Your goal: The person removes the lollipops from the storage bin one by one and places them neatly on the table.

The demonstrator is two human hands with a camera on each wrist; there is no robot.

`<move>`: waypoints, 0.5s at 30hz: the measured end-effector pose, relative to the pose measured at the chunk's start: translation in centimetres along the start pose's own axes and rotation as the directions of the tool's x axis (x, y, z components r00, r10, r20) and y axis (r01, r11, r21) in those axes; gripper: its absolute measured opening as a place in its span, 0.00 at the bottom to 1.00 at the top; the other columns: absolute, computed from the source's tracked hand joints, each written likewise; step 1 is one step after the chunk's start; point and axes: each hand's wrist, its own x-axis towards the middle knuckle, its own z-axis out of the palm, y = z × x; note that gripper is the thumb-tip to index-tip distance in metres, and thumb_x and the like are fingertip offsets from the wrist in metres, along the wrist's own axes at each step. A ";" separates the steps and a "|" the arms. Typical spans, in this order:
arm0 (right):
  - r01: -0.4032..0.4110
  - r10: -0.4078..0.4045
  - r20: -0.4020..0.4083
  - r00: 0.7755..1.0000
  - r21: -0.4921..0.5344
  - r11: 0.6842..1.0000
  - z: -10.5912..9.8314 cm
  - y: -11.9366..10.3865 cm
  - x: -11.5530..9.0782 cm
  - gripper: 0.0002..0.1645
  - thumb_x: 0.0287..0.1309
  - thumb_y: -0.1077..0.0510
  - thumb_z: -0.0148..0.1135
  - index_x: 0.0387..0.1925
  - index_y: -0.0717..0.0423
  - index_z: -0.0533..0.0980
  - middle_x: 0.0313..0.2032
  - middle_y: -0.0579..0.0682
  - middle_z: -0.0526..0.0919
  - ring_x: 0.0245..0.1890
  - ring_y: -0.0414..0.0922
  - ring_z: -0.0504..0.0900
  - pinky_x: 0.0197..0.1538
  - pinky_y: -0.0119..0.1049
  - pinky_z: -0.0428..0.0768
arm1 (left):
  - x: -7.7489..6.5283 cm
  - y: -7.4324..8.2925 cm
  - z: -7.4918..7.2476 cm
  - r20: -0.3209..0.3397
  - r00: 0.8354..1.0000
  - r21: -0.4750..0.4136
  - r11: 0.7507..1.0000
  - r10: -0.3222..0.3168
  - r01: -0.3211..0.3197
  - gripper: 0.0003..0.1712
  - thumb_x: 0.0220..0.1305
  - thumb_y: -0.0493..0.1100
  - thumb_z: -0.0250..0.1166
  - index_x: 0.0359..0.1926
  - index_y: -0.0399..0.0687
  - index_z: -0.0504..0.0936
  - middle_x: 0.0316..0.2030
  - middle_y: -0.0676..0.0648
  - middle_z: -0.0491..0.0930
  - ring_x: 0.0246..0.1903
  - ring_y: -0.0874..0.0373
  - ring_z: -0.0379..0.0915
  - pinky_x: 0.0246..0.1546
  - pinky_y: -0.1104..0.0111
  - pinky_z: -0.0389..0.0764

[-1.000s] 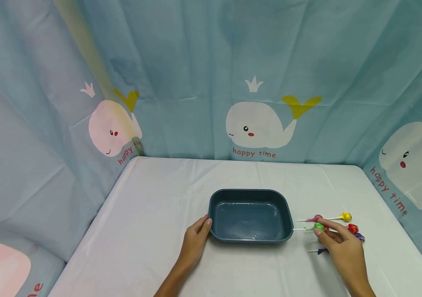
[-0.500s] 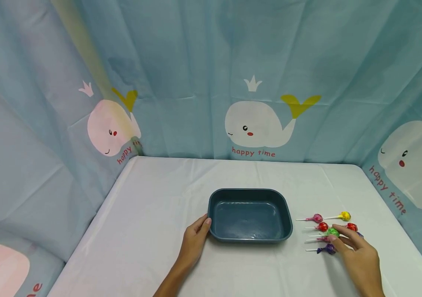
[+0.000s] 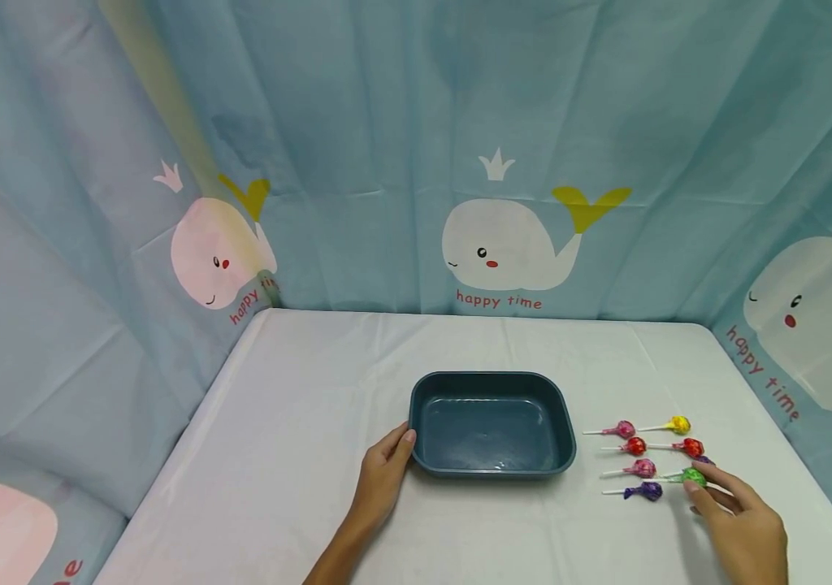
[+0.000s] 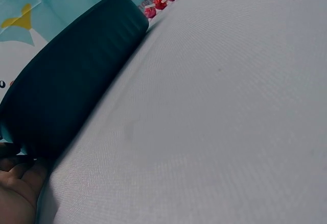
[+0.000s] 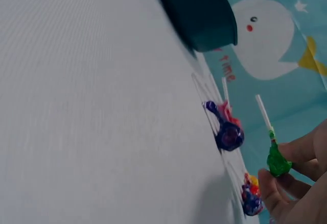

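A dark blue-green plastic basin [image 3: 492, 474] stands on the white tabletop in the head view. My left hand [image 3: 381, 475] holds its left end, thumb at the rim and fingers against the outer wall; the left wrist view shows those fingers [image 4: 18, 175] at the wall's near corner. On the right, my right hand [image 3: 741, 520] pinches a green lollipop [image 3: 692, 477] by its wrapped head between thumb and fingers, the stick pointing left. The right wrist view shows this green lollipop [image 5: 278, 160] lifted off the cloth. A purple lollipop [image 3: 652, 491] lies just left of it.
Right of the basin lie pink [image 3: 624, 429], yellow [image 3: 678, 424] and red [image 3: 634, 446] lollipops, another red one [image 3: 692, 448] and a second pink one [image 3: 644, 468]. One more purple lollipop [image 3: 704, 460] is partly hidden by my right hand. Whale-print curtains [image 3: 357, 244] surround the table.
My right hand has carried the green lollipop rightward and slightly nearer, from beside the basin, past the other lollipops. The left hand and basin have stayed in place.
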 end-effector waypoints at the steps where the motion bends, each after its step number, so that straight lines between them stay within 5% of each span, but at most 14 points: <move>1: -0.006 0.006 -0.006 1.000 -0.001 1.000 -0.1 0.2 0.1 0.29 0.75 0.52 0.66 0.71 0.60 0.76 0.67 0.68 0.78 0.24 0.16 0.71 0.27 0.20 0.77 | 0.0 0.0 0.0 0.001 1.000 0.001 1.000 -0.002 0.002 0.35 0.82 0.58 0.57 0.74 0.36 0.74 0.71 0.42 0.76 0.74 0.50 0.68 0.73 0.59 0.71; 10: -0.080 0.078 -0.036 0.996 -0.079 0.994 -1.0 1.6 1.2 0.28 0.74 0.52 0.65 0.69 0.60 0.77 0.59 0.70 0.83 0.23 0.31 0.77 0.24 0.31 0.75 | 0.0 -0.1 0.0 0.005 1.000 0.006 1.000 0.000 0.000 0.34 0.82 0.57 0.56 0.74 0.35 0.73 0.72 0.41 0.75 0.75 0.49 0.67 0.73 0.58 0.71; 15: -0.086 0.083 -0.029 0.996 -0.122 0.989 -1.1 2.3 1.6 0.27 0.75 0.56 0.64 0.69 0.62 0.76 0.62 0.72 0.79 0.48 0.61 0.84 0.41 0.48 0.81 | 0.0 -0.1 0.0 0.004 1.000 0.007 1.000 -0.002 0.002 0.35 0.82 0.58 0.57 0.74 0.35 0.73 0.71 0.42 0.76 0.74 0.49 0.68 0.73 0.58 0.71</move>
